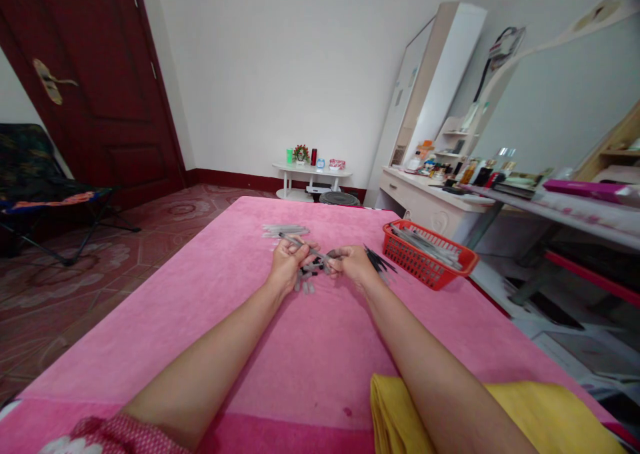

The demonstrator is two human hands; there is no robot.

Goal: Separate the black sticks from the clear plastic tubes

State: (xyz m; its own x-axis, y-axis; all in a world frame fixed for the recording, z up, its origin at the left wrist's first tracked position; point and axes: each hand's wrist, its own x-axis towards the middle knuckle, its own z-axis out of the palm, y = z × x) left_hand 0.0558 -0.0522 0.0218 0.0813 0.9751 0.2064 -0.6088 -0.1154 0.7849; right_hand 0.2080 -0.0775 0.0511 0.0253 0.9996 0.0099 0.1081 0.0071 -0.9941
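My left hand [289,265] is closed around a grey pen [295,241], its dark end pointing up to the left. Close by on the right, the fingers of my right hand [347,264] are pinched together; whatever small thing sits in them is too blurred to name. Below and between the hands lie several clear and black pen caps [306,286]. A row of pale pen barrels [286,229] rests beyond my left hand. Thin black rods, like pen refills [379,259], are spread just right of my right hand.
An orange-red plastic basket [417,262] full of grey pens stands on the right of the pink-covered table [200,327]. Yellow cloth [545,407] lies under my right forearm. A dressing table [425,197] with bottles stands beyond, and a folding chair [45,194] is at left.
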